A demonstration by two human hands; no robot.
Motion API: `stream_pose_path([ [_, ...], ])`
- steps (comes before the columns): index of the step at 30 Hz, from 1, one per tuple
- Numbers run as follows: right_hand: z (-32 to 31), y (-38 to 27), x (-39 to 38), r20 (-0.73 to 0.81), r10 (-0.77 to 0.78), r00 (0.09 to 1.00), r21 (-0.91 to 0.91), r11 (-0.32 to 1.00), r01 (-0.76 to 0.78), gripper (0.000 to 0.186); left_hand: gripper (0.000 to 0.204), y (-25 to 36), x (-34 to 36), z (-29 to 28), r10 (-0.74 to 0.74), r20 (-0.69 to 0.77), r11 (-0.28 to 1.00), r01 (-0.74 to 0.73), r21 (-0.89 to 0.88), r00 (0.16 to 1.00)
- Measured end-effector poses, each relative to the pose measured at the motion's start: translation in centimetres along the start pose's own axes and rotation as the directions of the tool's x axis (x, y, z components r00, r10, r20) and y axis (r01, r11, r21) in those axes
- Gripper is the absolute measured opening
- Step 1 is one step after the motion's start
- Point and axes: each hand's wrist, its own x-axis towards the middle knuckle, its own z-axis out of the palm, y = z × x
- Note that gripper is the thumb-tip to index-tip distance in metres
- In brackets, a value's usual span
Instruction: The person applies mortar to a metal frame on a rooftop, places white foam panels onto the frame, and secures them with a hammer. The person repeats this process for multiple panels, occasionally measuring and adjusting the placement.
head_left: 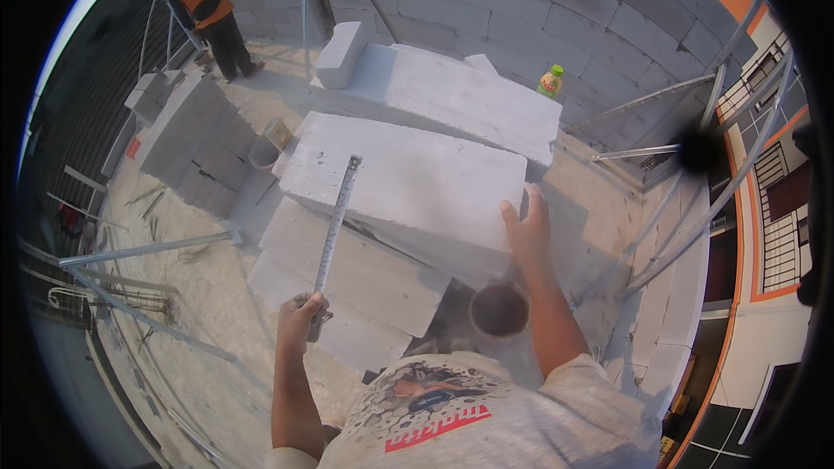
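Observation:
A white lightweight concrete block lies before me on top of other blocks. My left hand is closed around a tape measure, left of the block's front side. The tape's pulled-out blade slants up over the front edge, and its hooked tip rests on the block's top. My right hand lies against the block's right end, fingers and thumb apart. Under the block and nearer to me are more pale blocks. A dark round bucket stands close to my body, below the right forearm.
Behind lies another long block with a smaller piece on it. A green-capped bottle stands near the block wall. Stacked blocks and a grey bucket are left. Metal braces cross the floor. A person stands far left.

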Motion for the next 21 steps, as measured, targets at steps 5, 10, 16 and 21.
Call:
stream_pose_path([
  [5, 0.3, 1.3, 7.6, 0.129, -0.232, 0.964, -0.162, 0.954, 0.252, 0.061, 0.031, -0.8, 0.1, 5.8, -0.065, 0.158, 0.976, 0.095, -0.196, 0.985],
  [10, 2.8, 0.8, 7.7, 0.139, -0.375, 0.917, -0.375, 0.837, 0.399, 0.051, 0.031, -2.3, -0.5, 8.8, -0.116, 0.221, 0.985, 0.141, -0.1, 0.968],
  [16, 2.8, 1.1, 6.8, 0.122, -0.409, 0.905, -0.329, 0.843, 0.425, 0.047, 0.029, -6.4, -3.7, 9.4, -0.234, 0.193, 0.954, 0.263, -0.145, 0.953],
  [21, 0.9, 1.0, 4.0, 0.211, -0.365, 0.907, -0.299, 0.859, 0.415, 0.047, 0.029, -8.4, -7.6, 10.3, -0.251, 0.148, 0.939, 0.278, -0.203, 0.956],
])
